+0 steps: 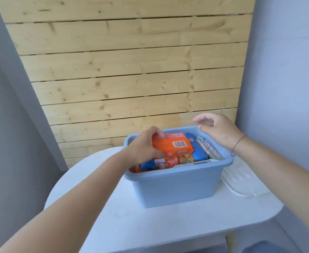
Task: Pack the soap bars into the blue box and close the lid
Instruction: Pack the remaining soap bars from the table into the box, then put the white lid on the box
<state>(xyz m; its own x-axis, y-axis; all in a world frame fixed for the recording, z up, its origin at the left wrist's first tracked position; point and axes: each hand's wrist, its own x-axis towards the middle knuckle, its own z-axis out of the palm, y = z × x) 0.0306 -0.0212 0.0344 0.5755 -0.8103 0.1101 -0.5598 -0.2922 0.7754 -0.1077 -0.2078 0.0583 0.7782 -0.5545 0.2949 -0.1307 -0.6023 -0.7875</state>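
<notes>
A light blue plastic box stands open on the white table, filled with several wrapped soap bars in blue, orange, yellow and white. My left hand grips an orange soap bar with a barcode, held over the left half of the box just above the others. A blue-wrapped bar and a white-wrapped bar lie at the right inside. My right hand hovers above the box's back right corner, fingers loosely curled, holding nothing. A white lid lies on the table to the right of the box.
A wall of pale wooden planks rises right behind the table. Grey walls close in on both sides. The table's rounded front edge is near me, with a blue object partly visible below it at the lower right.
</notes>
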